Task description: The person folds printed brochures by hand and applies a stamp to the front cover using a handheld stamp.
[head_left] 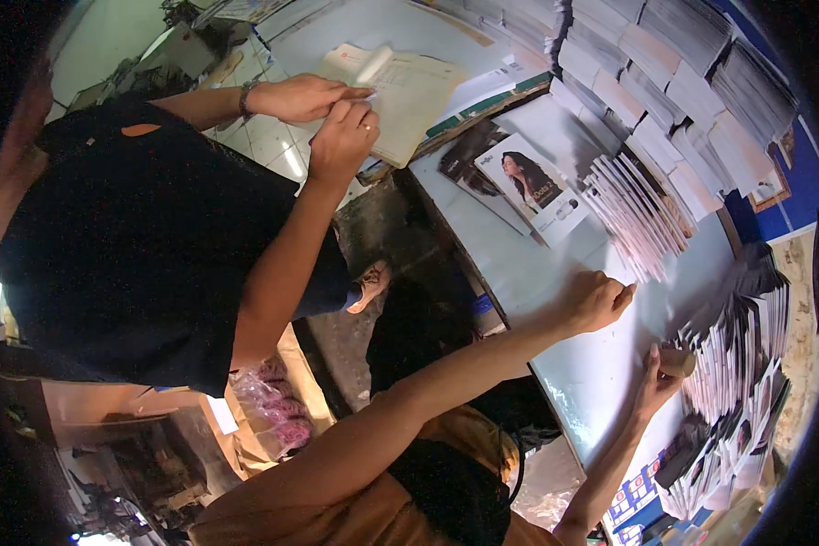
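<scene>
My left hand (601, 302) hovers over the white tabletop (555, 305) with its fingers curled in. Whatever it may hold is hidden. Just beyond it lies a fanned row of folded printed sheets (637, 218), overlapping edge on edge. My right hand (657, 384) grips a short tan cylinder (676, 362) between thumb and fingers; its exact kind is unclear. Right beside that hand, a larger fanned pile of printed sheets (728, 364) leans along the table's right side. A white printed cover with a person's picture (532, 187) rests farther back, overlapping a dark printed sheet (482, 168).
Tall stacks of paper (655, 73) line the far right. At left a co-worker in dark clothes (146, 246) has both hands (341, 123) over a cream paper pad (419, 100). Below stands an open carton (305, 373) with pink bundles in clear plastic (278, 409).
</scene>
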The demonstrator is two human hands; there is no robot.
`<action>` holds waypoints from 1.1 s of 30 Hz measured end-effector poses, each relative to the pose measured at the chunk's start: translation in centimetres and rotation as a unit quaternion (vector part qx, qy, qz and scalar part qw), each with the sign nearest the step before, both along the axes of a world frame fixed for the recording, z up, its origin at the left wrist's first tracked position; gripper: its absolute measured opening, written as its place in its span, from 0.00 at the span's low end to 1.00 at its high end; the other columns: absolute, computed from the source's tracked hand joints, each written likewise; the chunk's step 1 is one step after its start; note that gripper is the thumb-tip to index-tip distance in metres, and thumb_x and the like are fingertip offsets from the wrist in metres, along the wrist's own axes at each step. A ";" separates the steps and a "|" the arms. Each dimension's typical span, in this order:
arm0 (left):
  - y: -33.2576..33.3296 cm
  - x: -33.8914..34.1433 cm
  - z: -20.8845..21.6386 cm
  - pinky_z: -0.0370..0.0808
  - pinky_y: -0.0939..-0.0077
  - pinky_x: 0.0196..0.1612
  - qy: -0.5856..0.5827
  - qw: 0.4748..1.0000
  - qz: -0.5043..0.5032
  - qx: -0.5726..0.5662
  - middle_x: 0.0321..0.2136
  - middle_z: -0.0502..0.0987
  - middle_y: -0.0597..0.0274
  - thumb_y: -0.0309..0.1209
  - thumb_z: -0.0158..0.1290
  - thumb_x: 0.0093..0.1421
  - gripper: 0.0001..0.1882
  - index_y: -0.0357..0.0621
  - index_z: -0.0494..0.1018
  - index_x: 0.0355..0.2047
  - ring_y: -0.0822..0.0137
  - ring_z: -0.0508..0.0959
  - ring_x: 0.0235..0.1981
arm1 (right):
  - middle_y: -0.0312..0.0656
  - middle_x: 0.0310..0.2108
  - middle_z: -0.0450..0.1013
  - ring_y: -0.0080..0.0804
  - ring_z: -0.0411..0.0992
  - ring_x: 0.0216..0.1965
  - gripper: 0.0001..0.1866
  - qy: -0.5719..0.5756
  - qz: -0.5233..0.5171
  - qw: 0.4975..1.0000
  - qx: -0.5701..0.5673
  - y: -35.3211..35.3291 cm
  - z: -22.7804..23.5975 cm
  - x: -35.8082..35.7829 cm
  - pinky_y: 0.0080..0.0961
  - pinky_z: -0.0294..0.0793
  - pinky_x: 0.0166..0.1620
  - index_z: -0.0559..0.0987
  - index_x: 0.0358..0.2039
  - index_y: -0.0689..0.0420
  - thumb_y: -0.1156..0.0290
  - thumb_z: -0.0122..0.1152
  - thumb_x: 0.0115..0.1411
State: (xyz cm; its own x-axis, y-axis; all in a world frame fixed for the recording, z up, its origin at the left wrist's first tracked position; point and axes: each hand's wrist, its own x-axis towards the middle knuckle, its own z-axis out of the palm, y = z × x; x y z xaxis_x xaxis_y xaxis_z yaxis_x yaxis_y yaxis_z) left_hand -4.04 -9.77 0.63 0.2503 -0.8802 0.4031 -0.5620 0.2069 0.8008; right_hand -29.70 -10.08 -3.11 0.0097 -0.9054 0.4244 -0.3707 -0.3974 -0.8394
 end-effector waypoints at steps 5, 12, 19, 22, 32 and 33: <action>0.3 0.2 0.4 0.73 0.53 0.22 -0.037 0.999 -0.010 0.008 0.12 0.74 0.46 0.40 0.54 0.65 0.25 0.41 0.74 0.11 0.46 0.77 0.15 | 0.48 0.47 0.73 0.32 0.70 0.45 0.19 -0.009 -0.002 0.995 0.103 0.4 0.9 0.6 0.29 0.70 0.53 0.74 0.49 0.69 0.70 0.67 0.63; 0.1 -0.3 0.2 0.73 0.53 0.23 -0.011 1.000 -0.009 -0.024 0.13 0.75 0.46 0.38 0.55 0.63 0.23 0.41 0.75 0.13 0.46 0.77 0.16 | 0.45 0.50 0.72 0.30 0.69 0.47 0.25 0.044 -0.007 0.997 0.065 0.1 0.6 0.0 0.28 0.69 0.54 0.71 0.56 0.69 0.69 0.66 0.64; 0.4 -0.1 0.8 0.73 0.53 0.23 -0.019 0.999 -0.017 -0.028 0.13 0.75 0.48 0.36 0.56 0.63 0.21 0.40 0.75 0.13 0.47 0.77 0.16 | 0.47 0.50 0.72 0.30 0.69 0.48 0.24 0.011 -0.006 0.995 0.095 0.1 0.5 -0.1 0.29 0.69 0.55 0.73 0.55 0.69 0.68 0.66 0.64; 0.4 0.0 0.8 0.73 0.53 0.23 -0.020 0.999 -0.021 -0.020 0.13 0.75 0.48 0.36 0.55 0.63 0.21 0.40 0.75 0.14 0.47 0.77 0.16 | 0.46 0.49 0.72 0.29 0.69 0.48 0.24 0.024 -0.012 0.995 0.098 -0.1 -0.1 -0.7 0.28 0.70 0.53 0.73 0.54 0.69 0.67 0.67 0.64; 0.3 0.0 0.5 0.74 0.55 0.24 -0.044 0.999 -0.028 0.006 0.13 0.75 0.49 0.37 0.54 0.64 0.21 0.41 0.76 0.14 0.47 0.77 0.15 | 0.46 0.50 0.72 0.29 0.69 0.48 0.26 0.005 0.005 0.992 0.129 -0.2 -0.2 -0.8 0.27 0.69 0.54 0.71 0.57 0.69 0.68 0.66 0.64; 0.2 0.0 0.5 0.74 0.54 0.24 -0.034 0.999 -0.027 -0.009 0.13 0.75 0.49 0.37 0.54 0.64 0.21 0.41 0.76 0.14 0.47 0.77 0.15 | 0.46 0.51 0.72 0.29 0.69 0.49 0.27 -0.015 0.010 0.992 0.128 -0.3 -0.5 -0.8 0.27 0.69 0.56 0.69 0.58 0.69 0.69 0.65 0.64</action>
State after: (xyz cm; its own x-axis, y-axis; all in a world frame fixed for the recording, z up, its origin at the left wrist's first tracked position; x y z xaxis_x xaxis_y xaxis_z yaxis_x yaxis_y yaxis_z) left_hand -4.04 -9.53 1.14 0.1743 -0.8845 0.4327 -0.6028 0.2516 0.7572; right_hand -30.55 -10.39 -3.59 0.0186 -0.9832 0.1813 -0.3386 -0.1768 -0.9242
